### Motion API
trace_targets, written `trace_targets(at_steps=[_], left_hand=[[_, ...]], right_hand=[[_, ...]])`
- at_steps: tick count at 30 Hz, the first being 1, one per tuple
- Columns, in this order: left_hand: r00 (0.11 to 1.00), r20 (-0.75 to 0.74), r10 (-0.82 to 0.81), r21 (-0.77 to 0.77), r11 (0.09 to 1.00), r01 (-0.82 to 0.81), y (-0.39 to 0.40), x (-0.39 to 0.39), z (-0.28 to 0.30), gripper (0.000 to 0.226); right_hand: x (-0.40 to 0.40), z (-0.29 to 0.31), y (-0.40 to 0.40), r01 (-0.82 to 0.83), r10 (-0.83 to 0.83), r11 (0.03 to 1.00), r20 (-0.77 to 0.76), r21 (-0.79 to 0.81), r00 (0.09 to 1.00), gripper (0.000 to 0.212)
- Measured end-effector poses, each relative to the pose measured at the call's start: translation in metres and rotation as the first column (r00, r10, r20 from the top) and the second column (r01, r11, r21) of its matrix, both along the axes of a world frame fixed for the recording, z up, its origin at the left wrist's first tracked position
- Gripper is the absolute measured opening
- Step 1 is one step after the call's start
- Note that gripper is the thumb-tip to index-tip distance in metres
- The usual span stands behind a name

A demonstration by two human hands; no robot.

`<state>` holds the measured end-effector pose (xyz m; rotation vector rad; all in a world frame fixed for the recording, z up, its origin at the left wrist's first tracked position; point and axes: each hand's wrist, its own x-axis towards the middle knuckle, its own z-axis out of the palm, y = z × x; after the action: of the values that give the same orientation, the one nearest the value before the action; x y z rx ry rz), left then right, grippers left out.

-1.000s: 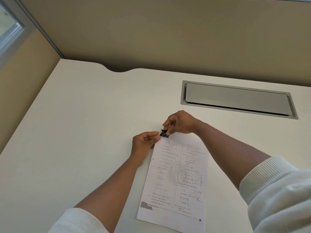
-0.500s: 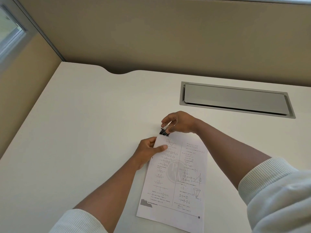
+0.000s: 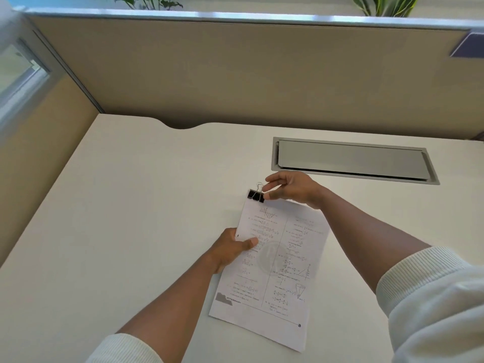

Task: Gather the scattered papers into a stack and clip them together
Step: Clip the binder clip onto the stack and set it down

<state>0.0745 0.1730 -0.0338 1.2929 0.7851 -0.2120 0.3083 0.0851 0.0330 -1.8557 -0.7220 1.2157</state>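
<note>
Looking down at the desk [image 3: 131, 231], we saw the paper stack [image 3: 277, 260] lying flat on it, just nearer to us than the grey cable tray [image 3: 351, 159], printed side up and angled a bit. A black binder clip [image 3: 256, 195] sat clamped on the stack's far left corner, wire handles standing up. The right hand [image 3: 290, 188] rested at the stack's far edge just right of the clip, thumb and forefinger tips set narrowly apart beside the clip; whether they actually touched it we could not tell. The left hand [image 3: 231, 248] held the stack's left edge, thumb pressed on top of the sheet, fingers tucked under. White ribbed sleeves [image 3: 432, 297] showed on both arms. A beige partition [image 3: 235, 74] stood beyond the tray, plant leaves [image 3: 149, 2] above it.
</note>
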Motion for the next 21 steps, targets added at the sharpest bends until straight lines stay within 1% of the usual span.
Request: trace_targets(at_steps=[3,6,8,10,13,17,21], left_hand=[[1.0,0.011,0.024,0.001,1.0,-0.024,0.005,0.0,0.008,0.033],[0.998,0.035,0.052,-0.01,0.999,-0.052,0.011,-0.004,0.014,0.036],[0.996,0.048,0.072,-0.013,0.997,-0.071,0.014,-0.006,0.018,0.036],[0.993,0.063,0.096,-0.026,0.995,-0.094,0.017,-0.007,0.021,0.035],[0.987,0.093,0.13,-0.042,0.991,-0.127,0.021,-0.009,0.027,0.037],[0.979,0.13,0.155,-0.055,0.987,-0.149,0.026,-0.007,0.035,0.04],[0.969,0.145,0.201,-0.068,0.979,-0.193,0.031,-0.006,0.04,0.034]], right_hand=[[0.007,0.006,-0.016,0.001,0.005,0.998,0.099,-0.066,0.995,0.05],[0.015,0.009,-0.034,0.081,-0.068,0.993,0.144,-0.09,0.987,0.043],[0.018,0.009,-0.047,0.136,-0.122,0.987,0.147,-0.088,0.982,0.039],[0.019,0.008,-0.06,0.194,-0.188,0.979,0.083,-0.071,0.979,0.037],[0.014,0.008,-0.075,0.244,-0.247,0.968,-0.051,-0.054,0.968,0.042],[0.001,0.003,-0.084,0.24,-0.245,0.969,-0.153,-0.05,0.957,0.04],[-0.014,0.0,-0.086,0.202,-0.21,0.978,-0.22,-0.056,0.953,0.032]])
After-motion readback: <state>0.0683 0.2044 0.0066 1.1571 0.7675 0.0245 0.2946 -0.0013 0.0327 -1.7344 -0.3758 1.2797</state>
